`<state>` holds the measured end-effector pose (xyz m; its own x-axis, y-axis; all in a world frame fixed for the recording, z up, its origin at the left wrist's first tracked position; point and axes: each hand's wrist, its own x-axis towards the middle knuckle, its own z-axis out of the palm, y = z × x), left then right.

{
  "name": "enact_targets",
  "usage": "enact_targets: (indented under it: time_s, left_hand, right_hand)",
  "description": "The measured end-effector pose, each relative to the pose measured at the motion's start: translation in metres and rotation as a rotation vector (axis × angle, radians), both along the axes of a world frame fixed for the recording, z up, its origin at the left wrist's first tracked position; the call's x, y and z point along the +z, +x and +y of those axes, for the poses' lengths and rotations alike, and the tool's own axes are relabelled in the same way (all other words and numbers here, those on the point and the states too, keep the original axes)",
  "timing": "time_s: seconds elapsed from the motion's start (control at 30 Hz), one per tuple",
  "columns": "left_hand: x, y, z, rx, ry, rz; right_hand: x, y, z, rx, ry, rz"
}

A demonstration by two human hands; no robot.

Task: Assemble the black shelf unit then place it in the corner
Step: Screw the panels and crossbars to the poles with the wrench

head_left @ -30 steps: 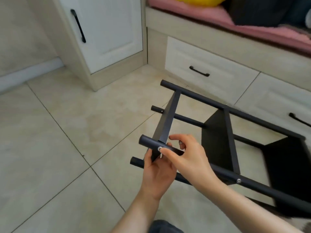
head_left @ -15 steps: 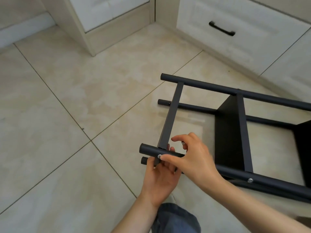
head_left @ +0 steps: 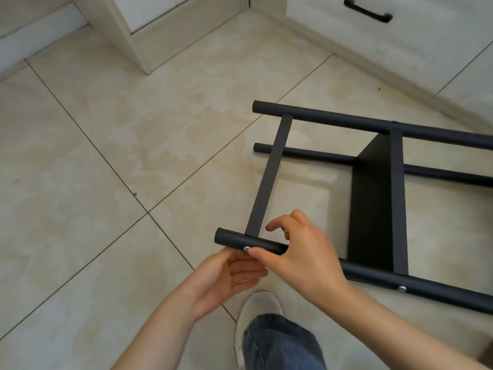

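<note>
**Black shelf lies on its side as hands work at a front tube**

The shelf [head_left: 346, 120] lies on its side on a pale tiled floor [head_left: 106, 182], its round tubes running from centre frame off the right edge. It sits just in front of the person's shoe [head_left: 260, 308] and near a white drawer [head_left: 373, 44] with a black handle [head_left: 368, 13].

The right hand [head_left: 301, 260] grips the nearest tube [head_left: 232, 240] close to its left end, fingers curled over the top and the thumb pressed on the near side. The thumb tip sits right beside a silver screw [head_left: 246, 249] set in the tube. A small silver part [head_left: 284, 230] shows by the curled index finger; whether the finger holds it cannot be told.

The left hand [head_left: 226, 279] lies palm up just beneath the same tube, fingers relaxed and holding nothing.

A flat crossbar [head_left: 269, 177] joins this tube to the far one. Farther right stands a black panel [head_left: 370, 209], and a second screw [head_left: 402, 288] shows in the near tube below it. A jeans leg [head_left: 280, 345] fills the bottom edge.
</note>
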<state>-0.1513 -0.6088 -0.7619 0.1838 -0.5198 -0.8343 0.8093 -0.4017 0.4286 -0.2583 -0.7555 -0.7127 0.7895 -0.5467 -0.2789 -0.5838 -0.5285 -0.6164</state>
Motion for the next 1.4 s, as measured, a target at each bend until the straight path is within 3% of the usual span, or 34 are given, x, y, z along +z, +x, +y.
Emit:
enact_targets:
  time_s: [0.13,0.27,0.33,0.4,0.5,0.7,0.9,1.03,1.17,1.3,1.4]
  left_hand:
    - [0.014,0.014,0.010,-0.208,0.091,-0.230]
    - [0.036,0.033,0.015,-0.380,0.229,-0.750]
    - [0.048,0.044,0.014,-0.500,0.139,-0.945]
    - [0.058,0.052,0.007,-0.696,0.034,-0.982]
    - [0.064,0.054,-0.013,-0.980,0.063,-1.020]
    - [0.059,0.050,-0.034,-1.204,0.163,-1.350]
    - [0.051,0.020,-0.031,-1.165,0.048,-1.357]
    - [0.041,-0.005,-0.023,-0.972,-0.058,-1.370]
    - [0.037,-0.017,-0.022,-0.726,-0.128,-1.291]
    - [0.033,-0.012,-0.024,-0.713,-0.172,-1.248]
    - [0.030,-0.010,-0.025,-0.686,-0.195,-1.191]
  right_hand:
    - [-0.008,-0.003,0.006,0.016,0.022,0.050]
    - [-0.011,-0.004,0.005,0.028,0.031,0.052]
    - [-0.011,-0.003,0.005,0.041,0.027,0.064]
    - [-0.011,-0.003,0.005,0.059,0.015,0.070]
    - [-0.011,-0.004,0.004,0.084,-0.001,0.067]
    - [-0.010,-0.011,0.000,0.220,-0.094,0.081]
    - [-0.008,-0.034,-0.018,0.245,0.041,0.098]
    - [-0.013,-0.033,-0.038,0.140,0.171,0.211]
    - [-0.016,-0.004,-0.052,-0.031,0.256,0.133]
    - [-0.021,0.022,-0.056,-0.126,0.403,0.080]
    - [-0.026,0.029,-0.058,-0.121,0.407,0.061]
